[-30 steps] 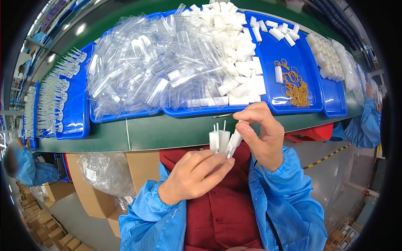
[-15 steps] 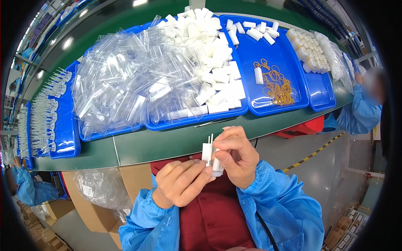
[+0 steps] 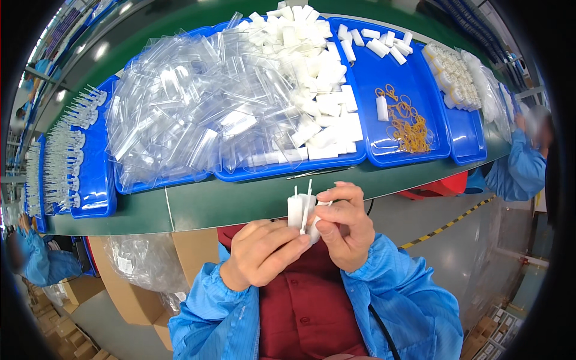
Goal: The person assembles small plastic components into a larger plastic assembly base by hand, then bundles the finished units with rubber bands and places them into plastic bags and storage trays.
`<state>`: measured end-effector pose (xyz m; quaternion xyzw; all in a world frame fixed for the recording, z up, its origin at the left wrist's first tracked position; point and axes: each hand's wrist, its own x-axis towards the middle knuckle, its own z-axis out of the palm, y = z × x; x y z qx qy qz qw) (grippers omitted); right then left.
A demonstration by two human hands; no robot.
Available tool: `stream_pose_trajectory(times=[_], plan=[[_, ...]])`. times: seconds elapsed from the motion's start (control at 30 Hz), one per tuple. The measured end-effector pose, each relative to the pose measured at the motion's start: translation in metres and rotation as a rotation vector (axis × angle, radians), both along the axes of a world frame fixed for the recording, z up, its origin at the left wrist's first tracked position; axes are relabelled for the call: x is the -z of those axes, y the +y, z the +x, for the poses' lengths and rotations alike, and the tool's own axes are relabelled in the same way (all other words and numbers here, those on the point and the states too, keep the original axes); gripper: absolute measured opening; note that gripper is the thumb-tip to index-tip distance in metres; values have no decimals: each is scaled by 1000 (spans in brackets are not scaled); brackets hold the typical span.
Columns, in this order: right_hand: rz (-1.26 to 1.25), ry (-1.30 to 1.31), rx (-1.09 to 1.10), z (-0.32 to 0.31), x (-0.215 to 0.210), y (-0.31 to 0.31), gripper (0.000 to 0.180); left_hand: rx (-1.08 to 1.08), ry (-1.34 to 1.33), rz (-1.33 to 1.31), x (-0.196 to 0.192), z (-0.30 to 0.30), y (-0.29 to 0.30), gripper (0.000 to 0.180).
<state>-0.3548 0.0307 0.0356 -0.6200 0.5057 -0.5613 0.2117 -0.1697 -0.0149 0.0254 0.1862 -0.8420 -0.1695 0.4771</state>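
My left hand (image 3: 262, 251) is closed on a white block-shaped piece (image 3: 295, 211) and a thin white stick (image 3: 309, 198), both pointing up from between the fingertips. A second thin tip shows just above the block. Close beside it on the right, my right hand (image 3: 344, 231) pinches another small white piece (image 3: 315, 230) between thumb and fingers. The hands nearly meet in front of my chest, just off the bench's near edge. Fingers hide the lower ends of the pieces, so I cannot tell whether they are joined.
Blue trays on the green bench (image 3: 240, 207) hold clear plastic sleeves (image 3: 174, 102), white blocks (image 3: 327, 114) and yellow bands (image 3: 411, 132). At the left, a tray carries rows of white stemmed parts (image 3: 66, 162). Cardboard boxes (image 3: 129, 288) stand below; co-workers (image 3: 516, 162) sit at both sides.
The stick in my left hand now leans and stands apart from the block. The piece at my right fingers is tilted more. The trays sit slightly shifted in view.
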Motion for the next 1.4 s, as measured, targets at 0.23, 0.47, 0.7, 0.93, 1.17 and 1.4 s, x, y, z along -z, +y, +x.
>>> stream_pose_trajectory(times=[0.23,0.47,0.7,0.93,1.17,1.4], plan=[[11,222,278,-52,-19,-31,24,-38,-152,-30,-3,11,2,33],[484,855,293,-148,-31,-104,30,-25,-270,-2,-6,8,4,35],[312,1008,337,-142,-55,-101,34,-36,-269,63,-8,13,4,32],[241,-290,139,-79,-59,-62,26,74,-170,126,-20,7,4,32],[560,-572,-183,-34,-39,-29,26,67,-213,77,-31,5,3,32],[393,-592,-259,-34,-21,-30,22,13,-305,5,-33,6,3,34]])
